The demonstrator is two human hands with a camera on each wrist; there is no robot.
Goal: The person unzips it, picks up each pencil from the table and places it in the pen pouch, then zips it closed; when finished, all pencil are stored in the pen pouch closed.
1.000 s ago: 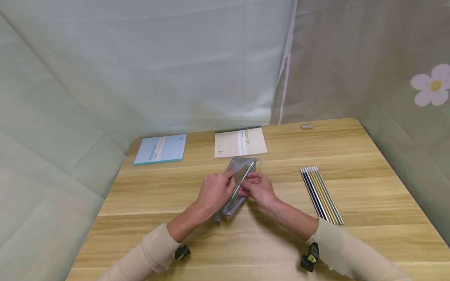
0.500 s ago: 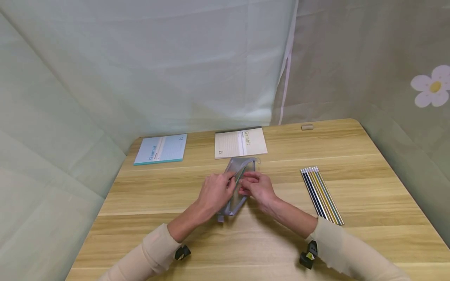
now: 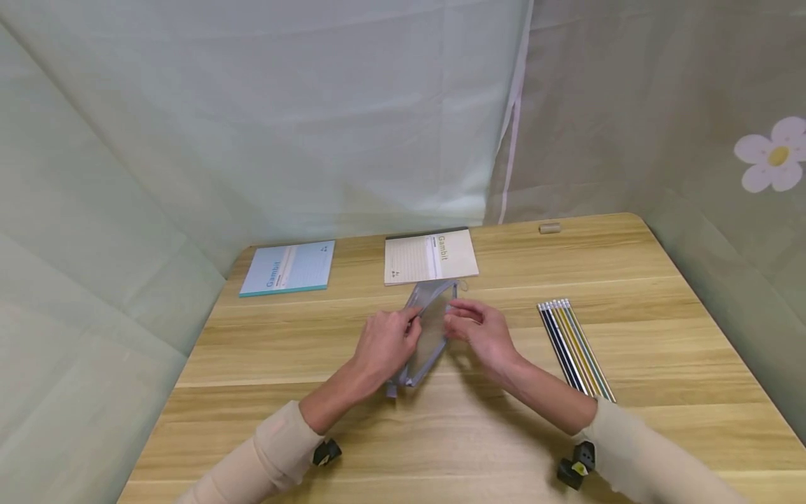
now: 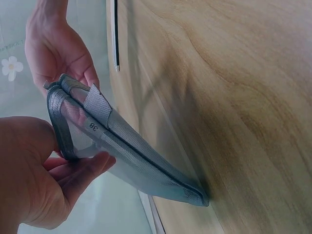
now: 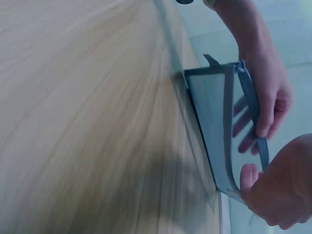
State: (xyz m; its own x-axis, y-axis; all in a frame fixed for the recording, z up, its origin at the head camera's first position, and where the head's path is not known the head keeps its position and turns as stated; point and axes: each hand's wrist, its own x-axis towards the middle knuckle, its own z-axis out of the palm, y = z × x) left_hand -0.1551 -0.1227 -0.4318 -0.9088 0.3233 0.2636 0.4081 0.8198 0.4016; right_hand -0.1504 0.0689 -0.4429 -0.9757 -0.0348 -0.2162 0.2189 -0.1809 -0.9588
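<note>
A grey mesh zip pouch (image 3: 428, 365) stands slanted on the table with its mouth spread wide. My left hand (image 3: 386, 343) pinches the left rim between thumb and fingers. At the opposite rim, my right hand (image 3: 483, 334) has curled fingers that appear to pinch the edge. The left wrist view shows the pouch's zip side (image 4: 131, 148), printed "38", with the right hand (image 4: 61, 53) behind it. Through the see-through mesh (image 5: 209, 107) in the right wrist view, fingers of the left hand show. No pencil can be made out inside the pouch.
Several pencils (image 3: 576, 350) lie side by side on the wooden table (image 3: 283, 441), right of the hands. A blue notebook (image 3: 288, 268) lies at the back left. Just behind the pouch is a beige notebook (image 3: 431, 257). A small brown cylinder (image 3: 550, 228) lies near the far edge.
A teal pencil lay across the pouch mouth, then sank inside and is now out of sight. My right hand has moved slightly right and the mouth is wider. The left hand stays put.
</note>
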